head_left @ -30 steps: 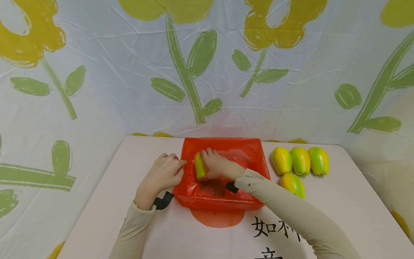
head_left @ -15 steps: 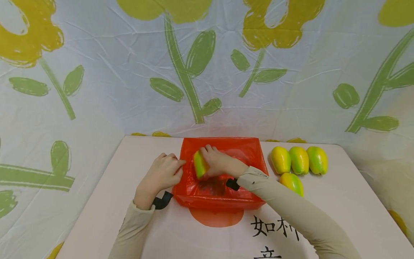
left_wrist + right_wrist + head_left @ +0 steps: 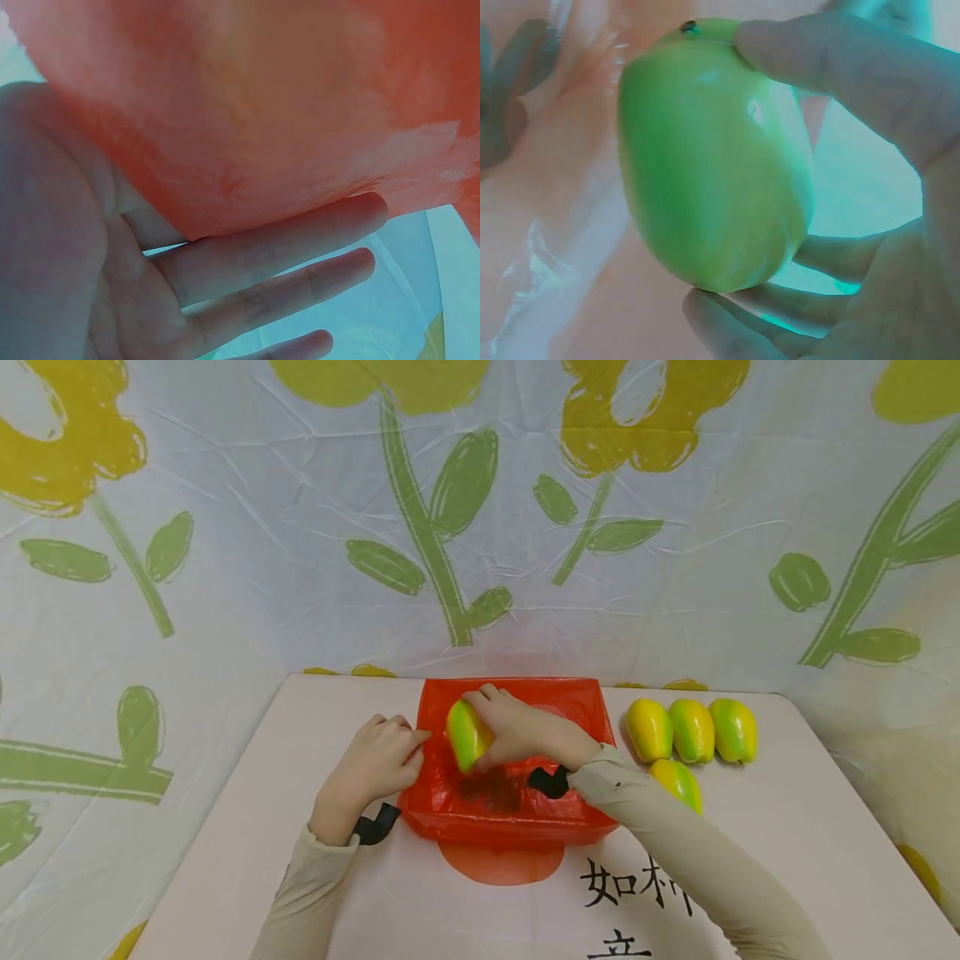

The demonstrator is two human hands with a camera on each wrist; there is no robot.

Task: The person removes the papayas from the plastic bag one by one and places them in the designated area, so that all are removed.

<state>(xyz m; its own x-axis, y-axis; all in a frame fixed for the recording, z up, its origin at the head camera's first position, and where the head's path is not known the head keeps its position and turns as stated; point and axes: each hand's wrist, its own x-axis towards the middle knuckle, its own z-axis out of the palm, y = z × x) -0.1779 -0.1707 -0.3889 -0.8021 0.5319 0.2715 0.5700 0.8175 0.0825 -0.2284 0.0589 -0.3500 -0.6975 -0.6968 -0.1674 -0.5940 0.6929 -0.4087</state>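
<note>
A red plastic bag point(image 3: 517, 831), spread into a box shape, stands with its mouth upward. Inside its mouth, my right hand point(image 3: 521, 722) grips a yellow-green mango point(image 3: 467, 737). In the right wrist view the thumb lies near the stem end of that mango point(image 3: 712, 157) and fingertips touch the opposite end. My left hand point(image 3: 378, 760) is at the bag's left edge. Seen from the left wrist, several straight fingers point(image 3: 270, 247) lie against the outside of the plastic point(image 3: 285, 112), while the thumb and index finger are mostly hidden behind it.
Right of the bag, three mangoes point(image 3: 692, 732) stand in a row, with another mango point(image 3: 678, 785) in front, partly covered by the right sleeve. The pale table point(image 3: 247, 827) bears black characters point(image 3: 611, 883). A flowered cloth point(image 3: 300, 527) hangs behind.
The right hand has raised the mango a little within the bag's mouth, its wrist shifting slightly right. The left hand stays at the bag's edge.
</note>
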